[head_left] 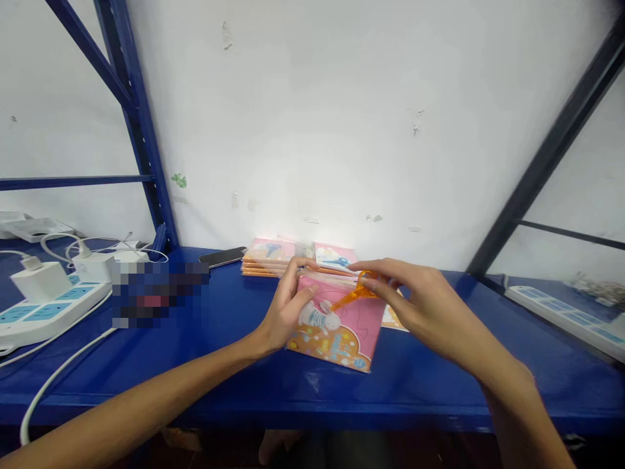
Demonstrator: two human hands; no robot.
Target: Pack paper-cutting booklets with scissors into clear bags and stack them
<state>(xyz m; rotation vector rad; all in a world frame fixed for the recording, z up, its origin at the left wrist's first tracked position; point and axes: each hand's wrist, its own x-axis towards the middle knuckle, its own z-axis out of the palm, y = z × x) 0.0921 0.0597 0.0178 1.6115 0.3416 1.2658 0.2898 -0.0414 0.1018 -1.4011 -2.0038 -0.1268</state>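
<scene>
While in right hand [432,309], orange scissors [359,293]

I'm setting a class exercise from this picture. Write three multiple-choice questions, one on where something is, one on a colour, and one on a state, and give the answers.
1. Where does the black smartphone lie?
A. On the power strip
B. Just left of the stack of booklets
C. Right of that stack

2. What colour is the shelf top?
A. Blue
B. Green
C. White

3. What is the right hand doing?
A. Resting flat on the shelf
B. Holding the smartphone
C. Pinching orange plastic scissors

Answers:
1. B: the phone lies beside the stack's left end.
2. A: blue shows along the whole shelf.
3. C: its thumb and fingers close on the scissors.
</scene>
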